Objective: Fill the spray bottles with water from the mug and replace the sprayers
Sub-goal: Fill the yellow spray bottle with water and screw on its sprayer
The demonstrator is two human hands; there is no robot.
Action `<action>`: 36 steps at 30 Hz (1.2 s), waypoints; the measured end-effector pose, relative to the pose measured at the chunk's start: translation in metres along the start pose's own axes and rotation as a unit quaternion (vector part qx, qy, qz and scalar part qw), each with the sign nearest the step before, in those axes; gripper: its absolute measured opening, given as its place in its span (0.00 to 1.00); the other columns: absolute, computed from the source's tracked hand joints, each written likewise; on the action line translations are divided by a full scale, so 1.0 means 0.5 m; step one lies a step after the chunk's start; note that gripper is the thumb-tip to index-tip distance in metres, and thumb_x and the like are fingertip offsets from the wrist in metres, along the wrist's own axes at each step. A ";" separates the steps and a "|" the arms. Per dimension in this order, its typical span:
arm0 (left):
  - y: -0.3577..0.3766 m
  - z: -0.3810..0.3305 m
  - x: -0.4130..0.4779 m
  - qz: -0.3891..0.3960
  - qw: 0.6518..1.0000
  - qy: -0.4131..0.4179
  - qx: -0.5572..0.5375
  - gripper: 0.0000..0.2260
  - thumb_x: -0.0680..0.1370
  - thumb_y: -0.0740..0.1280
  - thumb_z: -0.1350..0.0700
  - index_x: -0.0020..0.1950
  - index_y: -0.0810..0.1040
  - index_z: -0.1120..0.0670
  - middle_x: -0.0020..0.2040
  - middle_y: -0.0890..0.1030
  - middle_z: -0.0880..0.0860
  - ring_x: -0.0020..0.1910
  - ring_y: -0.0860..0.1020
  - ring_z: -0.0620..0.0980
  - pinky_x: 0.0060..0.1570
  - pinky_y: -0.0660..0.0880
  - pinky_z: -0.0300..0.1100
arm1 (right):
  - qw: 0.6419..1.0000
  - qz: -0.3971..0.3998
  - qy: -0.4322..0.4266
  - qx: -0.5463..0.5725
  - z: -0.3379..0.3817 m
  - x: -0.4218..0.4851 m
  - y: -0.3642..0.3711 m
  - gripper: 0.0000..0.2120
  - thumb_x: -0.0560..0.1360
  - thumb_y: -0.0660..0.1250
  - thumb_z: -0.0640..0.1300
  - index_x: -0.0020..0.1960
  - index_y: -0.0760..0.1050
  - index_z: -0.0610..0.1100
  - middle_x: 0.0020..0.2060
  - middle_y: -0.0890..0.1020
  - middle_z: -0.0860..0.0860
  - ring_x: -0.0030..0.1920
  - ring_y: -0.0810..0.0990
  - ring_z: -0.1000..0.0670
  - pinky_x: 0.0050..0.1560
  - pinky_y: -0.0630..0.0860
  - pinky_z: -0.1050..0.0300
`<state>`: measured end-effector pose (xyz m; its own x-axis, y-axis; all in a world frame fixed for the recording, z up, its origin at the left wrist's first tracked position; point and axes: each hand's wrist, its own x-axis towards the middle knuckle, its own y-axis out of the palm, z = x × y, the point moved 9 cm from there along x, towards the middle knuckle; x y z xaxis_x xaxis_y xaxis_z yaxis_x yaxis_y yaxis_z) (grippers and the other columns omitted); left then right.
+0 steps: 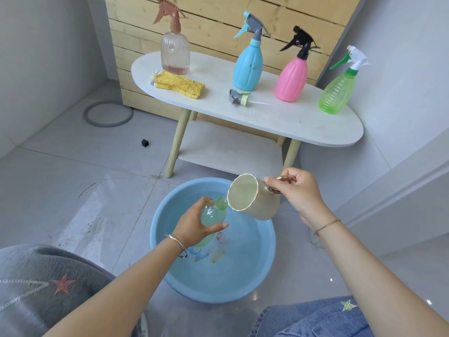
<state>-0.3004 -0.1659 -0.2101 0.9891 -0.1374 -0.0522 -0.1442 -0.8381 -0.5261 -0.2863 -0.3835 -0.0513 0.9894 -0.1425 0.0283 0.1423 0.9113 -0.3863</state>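
Note:
My left hand (195, 223) grips a pale green clear bottle (213, 215) with no sprayer, tilted over the blue basin (263, 261). My right hand (295, 190) holds the beige mug (252, 199) by its golden handle, tipped so its rim touches the bottle's neck. On the white table (279, 117) lies a loose grey-green sprayer (239, 97). Standing on the table with sprayers on are a clear ribbed bottle (175, 51), a blue bottle (249, 66), a pink bottle (291, 76) and a green bottle (336, 92).
A folded yellow cloth (179, 84) lies on the table's left end. The basin holds water and sits on the tiled floor in front of my knees. A grey ring (108, 114) and a small black cap (145, 143) lie on the floor. Behind the table stands a wooden slat panel (218, 20).

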 end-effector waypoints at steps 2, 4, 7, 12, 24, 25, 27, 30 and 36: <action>0.002 0.003 0.000 0.002 1.000 -0.003 -0.001 0.30 0.66 0.75 0.39 0.62 0.70 0.49 0.57 0.75 0.42 0.57 0.74 0.45 0.59 0.72 0.42 | 1.000 0.003 0.001 -0.002 -0.002 0.002 0.000 0.20 0.66 0.76 0.42 0.31 0.65 0.39 0.30 0.73 0.43 0.33 0.76 0.52 0.40 0.67 0.58; 0.003 0.005 -0.001 0.002 1.000 -0.006 0.000 0.30 0.66 0.75 0.39 0.62 0.70 0.49 0.57 0.75 0.42 0.57 0.74 0.45 0.59 0.71 0.43 | 1.000 0.010 0.002 -0.005 -0.004 0.004 0.001 0.22 0.64 0.77 0.45 0.32 0.64 0.35 0.30 0.73 0.43 0.34 0.74 0.50 0.40 0.66 0.57; 0.004 0.007 -0.001 0.004 1.000 -0.008 -0.001 0.30 0.66 0.75 0.39 0.62 0.70 0.49 0.57 0.75 0.42 0.58 0.74 0.46 0.60 0.72 0.44 | 1.000 0.009 -0.002 -0.020 0.000 0.003 0.000 0.21 0.66 0.76 0.42 0.32 0.65 0.33 0.30 0.72 0.43 0.33 0.71 0.51 0.36 0.64 0.59; 0.009 0.010 -0.002 0.010 1.000 -0.008 0.001 0.31 0.66 0.75 0.38 0.63 0.70 0.50 0.57 0.76 0.44 0.57 0.75 0.47 0.59 0.73 0.45 | 0.998 0.007 -0.025 -0.054 0.018 0.000 0.000 0.19 0.67 0.75 0.41 0.30 0.66 0.39 0.27 0.66 0.46 0.30 0.62 0.52 0.32 0.58 0.59; 0.016 0.012 -0.007 0.018 1.000 -0.013 -0.002 0.31 0.67 0.75 0.39 0.63 0.70 0.50 0.58 0.75 0.44 0.57 0.74 0.46 0.59 0.72 0.44 | 0.994 0.017 -0.048 -0.097 0.033 0.002 0.007 0.20 0.68 0.75 0.42 0.28 0.64 0.43 0.25 0.63 0.51 0.27 0.59 0.54 0.28 0.57 0.63; 0.018 0.013 -0.007 0.020 1.000 -0.012 0.000 0.31 0.67 0.75 0.39 0.63 0.70 0.50 0.58 0.75 0.44 0.57 0.74 0.47 0.59 0.72 0.44 | 0.994 0.017 -0.051 -0.098 0.033 0.002 0.007 0.20 0.68 0.75 0.42 0.28 0.64 0.44 0.24 0.63 0.52 0.26 0.59 0.55 0.27 0.57 0.64; 0.020 0.014 -0.006 0.023 1.000 -0.011 0.003 0.31 0.66 0.75 0.38 0.63 0.70 0.50 0.58 0.76 0.45 0.57 0.75 0.48 0.59 0.73 0.46 | 0.993 0.018 -0.057 -0.102 0.035 0.002 0.007 0.21 0.68 0.75 0.42 0.28 0.64 0.44 0.24 0.63 0.53 0.26 0.59 0.55 0.27 0.57 0.64; 0.022 0.015 -0.007 0.025 1.000 -0.011 0.003 0.31 0.66 0.74 0.38 0.62 0.70 0.50 0.58 0.76 0.45 0.57 0.75 0.48 0.58 0.73 0.46 | 0.991 0.023 -0.071 -0.108 0.040 0.002 0.011 0.20 0.68 0.75 0.42 0.28 0.65 0.43 0.24 0.62 0.52 0.27 0.59 0.55 0.28 0.57 0.63; 0.030 0.020 -0.006 0.033 0.999 -0.010 -0.001 0.31 0.66 0.74 0.36 0.61 0.70 0.49 0.57 0.77 0.45 0.56 0.75 0.48 0.58 0.73 0.46 | 0.989 0.025 -0.089 -0.117 0.047 0.000 0.018 0.19 0.67 0.75 0.41 0.29 0.66 0.43 0.23 0.65 0.53 0.27 0.61 0.54 0.29 0.58 0.61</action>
<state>-0.3055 -0.1729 -0.2263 0.9777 -0.1819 -0.1045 -0.2096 -0.8284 -0.5194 -0.2841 -0.3660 -0.0332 0.9874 -0.0101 0.1581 0.1031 0.7987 -0.5928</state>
